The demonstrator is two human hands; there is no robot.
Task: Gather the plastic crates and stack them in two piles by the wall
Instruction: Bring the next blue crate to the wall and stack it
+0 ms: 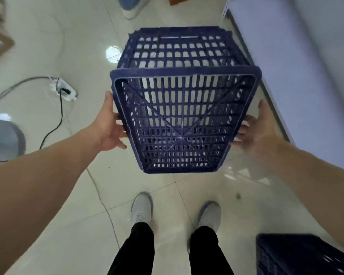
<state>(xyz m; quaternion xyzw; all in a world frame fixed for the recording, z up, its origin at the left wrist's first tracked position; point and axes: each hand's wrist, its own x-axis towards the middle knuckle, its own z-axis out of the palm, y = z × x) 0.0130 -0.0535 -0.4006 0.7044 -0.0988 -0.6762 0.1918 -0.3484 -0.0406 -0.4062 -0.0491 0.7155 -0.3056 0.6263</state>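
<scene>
I have a dark blue slatted plastic crate (pixel 179 124) in the air between both hands, tilted so its cross-ribbed base faces me. My left hand (pixel 109 126) touches its left side, thumb along the rim and fingertips against the wall. My right hand (pixel 254 130) touches the right side with nearly straight fingers. Just beyond it, a second blue crate (pixel 177 48) stands on the floor next to the pale wall (pixel 306 76). Part of a third blue crate (pixel 306 257) shows at the bottom right.
A white power strip (pixel 66 90) with a black cable (pixel 54 128) lies on the tiled floor at left. A grey round fan base (pixel 4 139) sits at the left edge. My grey shoes (pixel 141 209) stand below the crate.
</scene>
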